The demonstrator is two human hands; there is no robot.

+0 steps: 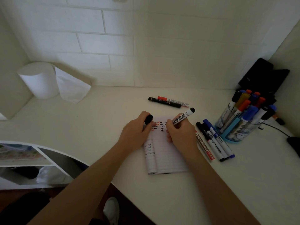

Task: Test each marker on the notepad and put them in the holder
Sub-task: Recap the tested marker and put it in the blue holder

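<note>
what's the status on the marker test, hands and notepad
Right hand holds black marker at notepad. Left hand holds its cap. Holder crowded, nothing blocking.

white lined notepad (168, 153), blue holder (233, 135)

notepad (168, 156): matt lined paper | markers (212, 142): glossy plastic | holder (240, 135): clear plastic | desk (97, 127): smooth matt

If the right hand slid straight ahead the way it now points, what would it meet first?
Probably the black marker lying beyond the notepad, the red-capped marker close behind it. The right hand, gripping a whiteboard marker, angles forward-left; depth is unclear.
</note>
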